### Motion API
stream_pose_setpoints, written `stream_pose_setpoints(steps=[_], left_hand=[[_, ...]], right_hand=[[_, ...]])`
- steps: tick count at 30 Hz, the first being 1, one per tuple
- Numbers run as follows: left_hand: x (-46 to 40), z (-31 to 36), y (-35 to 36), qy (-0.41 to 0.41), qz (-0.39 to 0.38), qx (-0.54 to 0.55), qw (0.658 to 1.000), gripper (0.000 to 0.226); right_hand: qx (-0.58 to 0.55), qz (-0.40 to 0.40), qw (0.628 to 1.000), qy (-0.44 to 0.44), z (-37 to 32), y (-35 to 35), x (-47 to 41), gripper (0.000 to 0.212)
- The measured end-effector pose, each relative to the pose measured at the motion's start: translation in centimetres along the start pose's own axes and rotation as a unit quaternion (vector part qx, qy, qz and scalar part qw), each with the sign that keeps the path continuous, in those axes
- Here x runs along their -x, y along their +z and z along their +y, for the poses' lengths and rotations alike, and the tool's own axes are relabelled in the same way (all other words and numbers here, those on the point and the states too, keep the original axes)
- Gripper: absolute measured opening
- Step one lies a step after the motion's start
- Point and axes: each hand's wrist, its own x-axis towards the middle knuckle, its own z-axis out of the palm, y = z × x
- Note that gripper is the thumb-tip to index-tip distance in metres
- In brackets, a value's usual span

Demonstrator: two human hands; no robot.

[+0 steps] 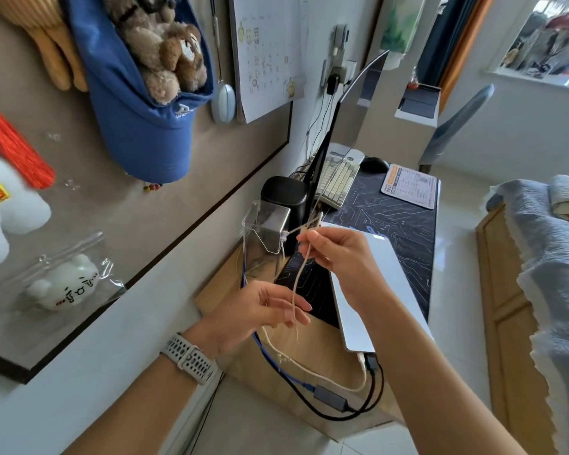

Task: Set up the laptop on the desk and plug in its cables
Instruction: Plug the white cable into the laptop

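Observation:
A closed silver laptop [372, 290] lies on the dark patterned desk mat [404, 224]. At its near edge a white cable [312, 366] and a black cable [376, 385] are plugged in, and a blue cable [286, 372] runs into a grey adapter [330, 397]. My right hand [339, 254] pinches the top of a thin beige cord [298, 277] above the laptop. The cord hangs down between the fingers of my left hand [263, 307], which holds its lower part. A watch sits on my left wrist.
A monitor [326, 152], cream keyboard [337, 182] and black mouse [373, 164] stand further along the desk. A clear plastic box [265, 231] and a black cylinder [283, 192] sit by the wall. Cardboard [309, 343] lies under the cables. A wall socket [339, 70], chair [457, 119] and bed [555, 257] surround the desk.

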Motion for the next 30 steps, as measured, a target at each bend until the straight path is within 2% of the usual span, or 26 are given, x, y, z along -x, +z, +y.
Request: stream_pose_setpoints(steps=[2,5,9,11,14,19,27,30], left_hand=[[-0.3,-0.1,0.6,0.005,-0.006,-0.032,0.999,0.016],[-1.1,0.1,1.9,0.024,0.02,-0.021,0.999,0.013],[-2.6,0.7,3.6,0.063,0.072,0.106,0.99,0.013],[-3.4,1.2,4.6,0.064,0.093,0.206,0.972,0.008],[-4.5,1.9,6.2,0.048,0.145,0.308,0.939,0.013],[-6.4,2.2,8.4,0.004,0.259,0.35,0.9,0.015],[-7.4,2.5,12.7,-0.008,0.356,0.382,0.853,0.024],[-7.4,2.9,15.0,-0.005,0.379,0.41,0.83,0.027]], right_hand=[[0.006,0.014,1.0,0.009,0.3,-0.7,0.4,0.02],[0.006,0.031,0.999,0.035,0.3,-1.4,1.0,0.023],[0.027,-0.003,0.993,0.118,1.9,-3.7,2.2,0.041],[0.043,-0.044,0.986,0.152,3.3,-5.4,3.3,0.041],[0.039,-0.108,0.976,0.184,5.5,-6.8,5.5,0.03],[-0.011,-0.195,0.953,0.23,8.2,-7.8,9.0,0.031],[-0.109,-0.197,0.95,0.215,9.3,-13.7,12.1,0.026],[-0.08,-0.167,0.96,0.212,9.1,-15.2,12.5,0.025]])
